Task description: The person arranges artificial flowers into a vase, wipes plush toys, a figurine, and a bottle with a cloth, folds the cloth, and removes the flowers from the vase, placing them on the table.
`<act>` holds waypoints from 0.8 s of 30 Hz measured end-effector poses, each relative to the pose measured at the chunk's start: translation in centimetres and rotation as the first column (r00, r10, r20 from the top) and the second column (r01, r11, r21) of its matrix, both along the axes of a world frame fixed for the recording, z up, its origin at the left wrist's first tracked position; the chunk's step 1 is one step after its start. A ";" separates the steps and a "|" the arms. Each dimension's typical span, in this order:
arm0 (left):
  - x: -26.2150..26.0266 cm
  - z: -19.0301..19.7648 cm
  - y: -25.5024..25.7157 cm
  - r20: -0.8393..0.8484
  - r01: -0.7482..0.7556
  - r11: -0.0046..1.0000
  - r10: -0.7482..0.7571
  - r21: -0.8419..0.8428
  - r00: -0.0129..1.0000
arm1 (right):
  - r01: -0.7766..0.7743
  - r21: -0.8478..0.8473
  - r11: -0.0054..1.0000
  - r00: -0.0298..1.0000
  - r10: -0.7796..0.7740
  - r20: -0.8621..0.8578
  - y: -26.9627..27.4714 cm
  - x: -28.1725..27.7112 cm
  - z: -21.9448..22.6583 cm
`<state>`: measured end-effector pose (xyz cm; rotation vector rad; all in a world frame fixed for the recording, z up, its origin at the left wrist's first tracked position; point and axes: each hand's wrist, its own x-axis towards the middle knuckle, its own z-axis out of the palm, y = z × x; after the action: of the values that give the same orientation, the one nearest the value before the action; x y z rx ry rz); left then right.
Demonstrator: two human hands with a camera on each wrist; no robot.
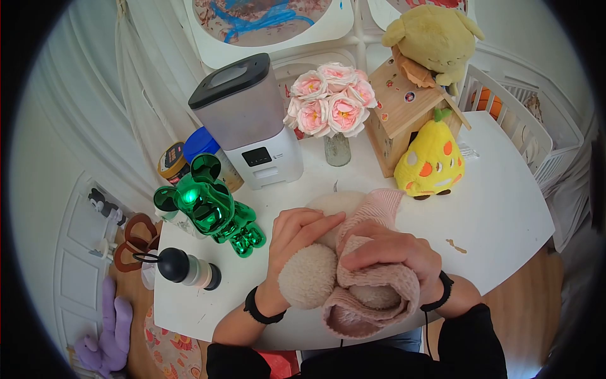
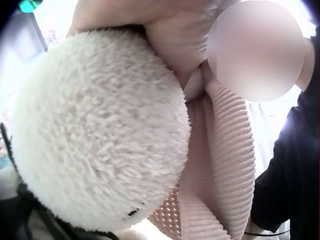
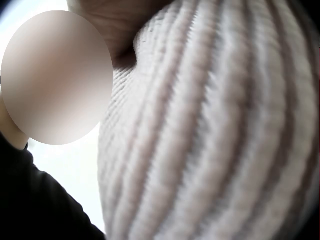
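A cream fuzzy plush toy [image 1: 307, 276] with a pink ribbed knit garment [image 1: 371, 309] is held over the front of the table. My left hand [image 1: 291, 243] grips the plush from the left, fingers reaching over its top. One round fuzzy part [image 2: 100, 130] fills much of the left wrist view, below that hand. My right hand [image 1: 404, 256] grips the knit fabric, which folds into a loop around another cream part [image 1: 377, 295]. In the right wrist view the ribbed knit [image 3: 210, 130] hides most of the toy.
On the white table [image 1: 499, 208] stand a shiny green bear figure [image 1: 211, 205], a black-lidded bottle [image 1: 187, 268], a pet feeder [image 1: 252, 126], a vase of pink roses [image 1: 338, 150], a wooden house [image 1: 398, 107] and a yellow pear-shaped plush [image 1: 432, 164].
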<state>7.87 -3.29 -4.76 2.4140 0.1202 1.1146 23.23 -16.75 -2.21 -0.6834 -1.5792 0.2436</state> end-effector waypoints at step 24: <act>0.2 -1.3 -1.4 -0.119 -0.367 0.923 0.379 0.113 0.918 | 0.489 0.325 0.810 0.613 -0.584 0.533 1.5 -1.4 -1.2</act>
<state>8.03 -4.66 -6.10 2.6177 0.6145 1.1261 21.86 -15.21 -3.42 -1.1677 -1.8827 -0.6193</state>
